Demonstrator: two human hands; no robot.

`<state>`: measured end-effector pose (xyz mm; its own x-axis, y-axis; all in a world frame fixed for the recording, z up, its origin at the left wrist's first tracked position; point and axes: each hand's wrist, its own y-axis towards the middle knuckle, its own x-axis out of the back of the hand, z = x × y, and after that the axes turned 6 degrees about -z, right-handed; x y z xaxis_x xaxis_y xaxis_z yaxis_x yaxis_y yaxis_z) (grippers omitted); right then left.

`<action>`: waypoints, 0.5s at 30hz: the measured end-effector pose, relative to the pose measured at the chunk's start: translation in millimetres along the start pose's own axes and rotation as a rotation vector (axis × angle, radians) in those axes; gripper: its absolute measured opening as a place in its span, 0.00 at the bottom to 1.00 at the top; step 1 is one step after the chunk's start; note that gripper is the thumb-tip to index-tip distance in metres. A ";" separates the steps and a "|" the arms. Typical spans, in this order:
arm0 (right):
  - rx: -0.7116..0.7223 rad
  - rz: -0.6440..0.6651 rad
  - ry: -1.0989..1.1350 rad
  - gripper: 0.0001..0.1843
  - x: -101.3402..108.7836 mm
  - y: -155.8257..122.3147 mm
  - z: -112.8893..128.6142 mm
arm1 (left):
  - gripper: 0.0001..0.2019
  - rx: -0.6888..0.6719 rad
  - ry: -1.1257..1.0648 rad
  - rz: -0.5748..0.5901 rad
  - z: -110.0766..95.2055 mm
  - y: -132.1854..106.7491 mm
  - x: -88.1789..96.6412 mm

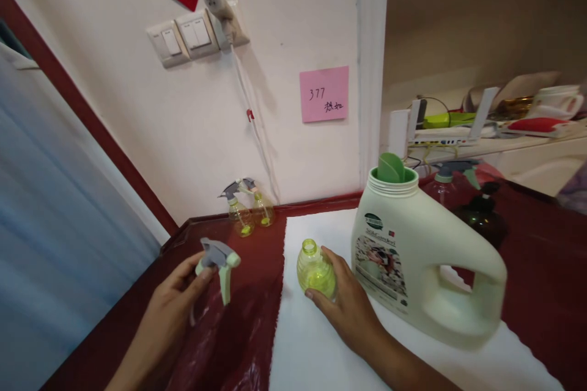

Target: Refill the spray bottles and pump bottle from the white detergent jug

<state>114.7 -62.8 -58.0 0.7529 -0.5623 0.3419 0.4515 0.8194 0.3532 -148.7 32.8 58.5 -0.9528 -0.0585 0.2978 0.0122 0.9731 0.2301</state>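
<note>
Nearest of all is the person's right hand (351,302), its forearm reaching in from the bottom edge. The thumb and fingers grasp a small ribbed yellow-green spray bottle (316,281) around its body; its open neck points up, with no head fitted. From where I stand the bottle is over a white sheet (298,357), left of a big pale green jug. The left hand (177,296) pinches a grey and pale green trigger sprayer head (215,252) between thumb and fingers, above the dark red tabletop (247,330), apart from the bottle.

The pale green jug (426,263) stands upright just beside the right hand, a printed label on its side, a green pour spout (391,168) rising out of its mouth. Back against the wall, two little spray bottles (241,222) with their trigger heads on stand side by side. Behind the jug I make out a clear spray bottle (444,191) and a dark pump bottle (486,220), partly hidden. A pink sticky note (324,95) is on the wall, and a white router (440,137) sits on the shelf at right.
</note>
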 end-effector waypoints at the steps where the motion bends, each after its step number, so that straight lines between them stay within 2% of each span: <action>1: 0.003 0.001 0.000 0.37 0.1 0.1 0.4 | 0.21 0.051 -0.158 -0.020 -13.6 -1.1 -7.8; 4: 0.013 -0.003 0.006 0.37 0.4 0.2 1.1 | 0.16 0.087 -0.544 -0.013 -54.4 -4.2 -35.5; 9: 0.023 -0.011 0.006 0.37 1.5 0.9 1.7 | 0.14 -0.082 -0.775 -0.004 -109.6 -9.3 -86.3; 12: 0.020 -0.009 0.001 0.38 1.8 1.9 2.5 | 0.13 -0.115 -0.822 0.000 -127.0 -12.9 -112.7; 15: 0.011 0.003 -0.005 0.39 2.5 2.3 5.1 | 0.14 -0.141 -0.839 0.043 -133.6 -13.9 -131.4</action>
<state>115.2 -62.8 -51.9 0.7520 -0.5604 0.3471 0.4439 0.8198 0.3619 16.8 -2.8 140.1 -0.8592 0.2167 -0.4634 0.0381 0.9304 0.3645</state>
